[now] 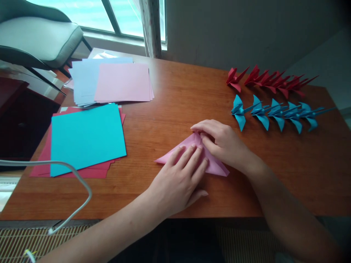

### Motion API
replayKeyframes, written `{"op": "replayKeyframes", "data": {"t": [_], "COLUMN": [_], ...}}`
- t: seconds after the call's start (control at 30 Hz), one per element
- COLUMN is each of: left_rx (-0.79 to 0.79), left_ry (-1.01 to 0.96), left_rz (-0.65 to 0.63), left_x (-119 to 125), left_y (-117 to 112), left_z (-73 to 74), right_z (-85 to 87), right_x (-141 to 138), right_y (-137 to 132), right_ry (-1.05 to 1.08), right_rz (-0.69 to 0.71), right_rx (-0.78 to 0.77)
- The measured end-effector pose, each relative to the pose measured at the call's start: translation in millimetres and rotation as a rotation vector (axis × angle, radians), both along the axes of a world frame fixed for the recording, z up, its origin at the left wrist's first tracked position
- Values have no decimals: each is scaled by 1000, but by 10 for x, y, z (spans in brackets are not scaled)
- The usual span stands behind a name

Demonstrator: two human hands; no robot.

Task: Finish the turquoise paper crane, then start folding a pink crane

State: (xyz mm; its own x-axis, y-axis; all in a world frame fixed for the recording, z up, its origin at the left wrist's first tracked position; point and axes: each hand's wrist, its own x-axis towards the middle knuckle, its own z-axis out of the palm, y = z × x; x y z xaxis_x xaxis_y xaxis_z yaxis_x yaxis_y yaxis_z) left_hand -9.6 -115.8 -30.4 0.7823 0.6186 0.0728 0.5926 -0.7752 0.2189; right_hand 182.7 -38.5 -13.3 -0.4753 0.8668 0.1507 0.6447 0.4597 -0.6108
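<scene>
A sheet of pink origami paper (215, 167), folded into a triangle, lies on the wooden table in front of me. My left hand (182, 175) rests across it with the fingers stretched out, pressing the paper down, and the thumb is held apart. At the triangle's top corner, my right hand (219, 140) curls its index finger and thumb around the fold and grips the paper there. Part of the pink paper is hidden under both hands.
Red paper cranes (270, 81) and blue paper cranes (276, 111) stand in two rows at the right back. At left lie blue sheets (87, 138) over red sheets (41, 166). Pink sheets (123, 82) overlap pale sheets (83, 82) behind. A white cable (79, 175) arches at the left front.
</scene>
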Motion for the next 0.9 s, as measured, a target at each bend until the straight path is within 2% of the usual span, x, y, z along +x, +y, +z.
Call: {"op": "replayKeyframes", "data": {"t": [0.13,0.33,0.6,0.77,0.9], "left_rx": [-17,-25,-18,0,27], "left_ry": [-3,3,0,-10,-21], "left_rz": [-39,-32,62,108,128], "left_x": [2,-2,-7,-18,-13], "left_y": [2,-2,-16,-12,-8], "left_z": [-8,4,14,13,15], "right_z": [-2,5,49,51,41], "right_x": [17,58,162,151,128], "right_y": [4,44,83,95,93], "right_ry": [-113,-172,-11,-6,17], "right_rz": [49,42,-7,28,-15], "right_rx": [-4,-4,-264,-299,-310]}}
